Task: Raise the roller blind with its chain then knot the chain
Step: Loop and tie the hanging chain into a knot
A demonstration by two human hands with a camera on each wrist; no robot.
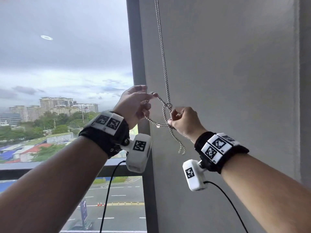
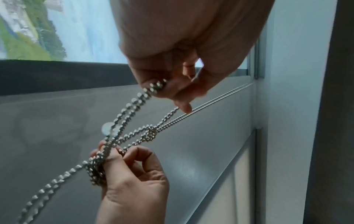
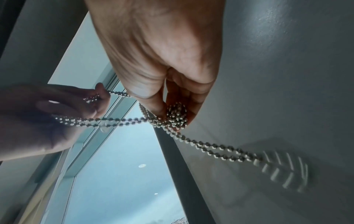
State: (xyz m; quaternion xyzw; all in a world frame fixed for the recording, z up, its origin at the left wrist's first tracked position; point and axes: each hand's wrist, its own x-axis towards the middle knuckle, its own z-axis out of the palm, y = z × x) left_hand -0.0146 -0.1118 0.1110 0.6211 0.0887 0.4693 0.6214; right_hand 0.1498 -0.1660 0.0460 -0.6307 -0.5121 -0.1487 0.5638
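Grey wall (image 1: pixel 235 81) fills the right of my head view, with a window (image 1: pixel 64 64) onto cloudy sky and distant towers at 9 o'clock; no blind fabric covers that glass, so I judge the raising done and the knotting under way. Hanging down the wall's edge from 12 o'clock, the chain (image 1: pixel 164 64) is a doubled strand of small metal beads that crosses itself into a loose knot (image 1: pixel 168 105) near centre. My left hand (image 1: pixel 134 105) pinches a bight of it at its fingertips, while my right hand (image 1: pixel 184 121) grips the strands just below the knot, and the tail dangles free towards 6 o'clock. From the left wrist camera, the left hand's fingers (image 2: pixel 184 91) are curled and pinching the beads at 12 o'clock, the right hand sits at 6 o'clock with chain wound round a finger, and the knot lies between them, not yet snug. From the right wrist camera, the right hand's thumb and fingers press a bunched coil of beads together at centre, and strands run out to the left hand at 9 o'clock. To finish well, I would draw the two hands apart slowly and evenly, keeping both strands of the pair together so the beads seat against each other rather than slip, and stop once the knot bites.
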